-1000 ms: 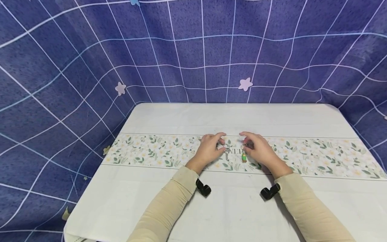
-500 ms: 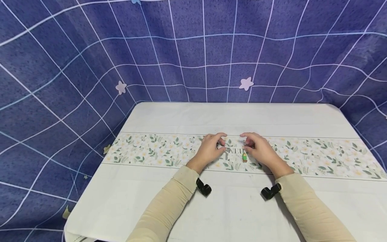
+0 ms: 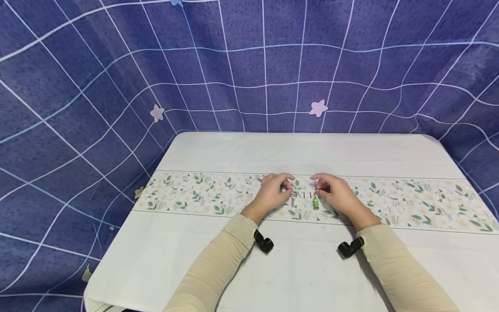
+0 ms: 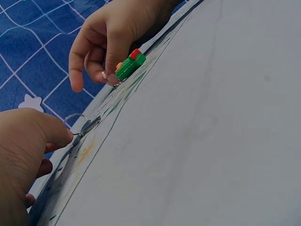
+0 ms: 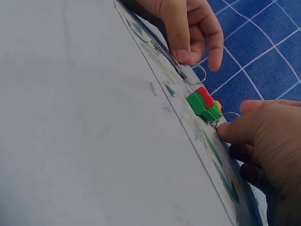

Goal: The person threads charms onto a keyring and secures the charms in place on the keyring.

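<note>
Two hands work mid-table on the floral band: the left hand (image 3: 273, 193) pinches a key (image 3: 293, 199) and its ring, the right hand (image 3: 335, 193) pinches the green charm's (image 3: 315, 202) ring. Both pieces lie apart, unjoined.

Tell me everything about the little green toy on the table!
The little green charm looks like ridged plastic, bright green with a red and orange end. It lies flat on the flowered strip of the tablecloth, joined to a thin metal ring. The right hand pinches that ring at the charm's top. Beside it lies a silver key on its own ring, held by the left hand. The two do not touch.
</note>
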